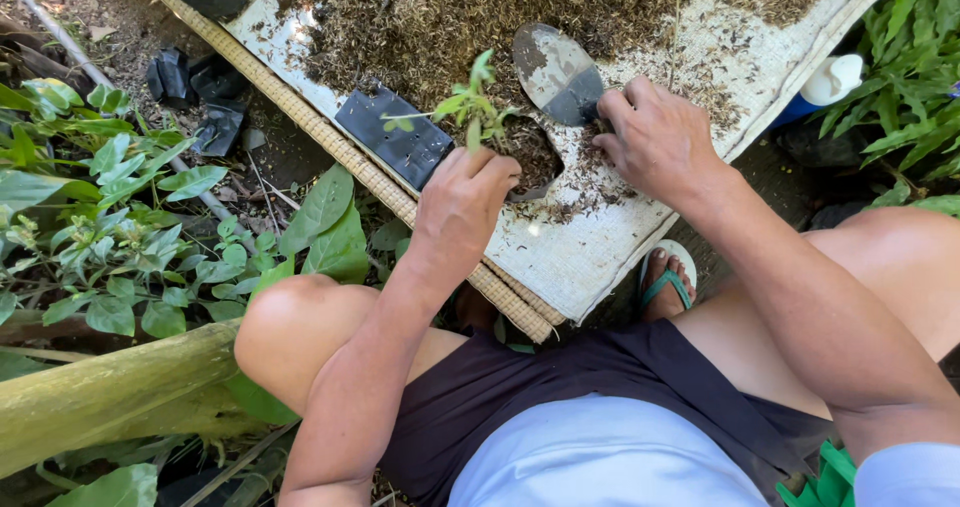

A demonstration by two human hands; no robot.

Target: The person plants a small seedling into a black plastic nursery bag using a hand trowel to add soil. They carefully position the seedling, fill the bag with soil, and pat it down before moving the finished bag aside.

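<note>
Both my arms reach forward over my knees; left hand [462, 202] curled shut, right hand [655, 137] fisted, knuckles up.

My left hand [462, 202] rests at the seedling [474, 107] in its soil-filled bag [532, 157] on the mat [590, 252]. Just right, my right hand [655, 137] holds the trowel [556, 72]. The soil heap [440, 17] lies farther off; flat bags [395, 137] lie left.

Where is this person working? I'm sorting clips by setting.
Most likely a garden or backyard potting spot: a seedling held by the left hand, a trowel in the right hand, loose soil mix on a white sack, leafy plants around.
</note>
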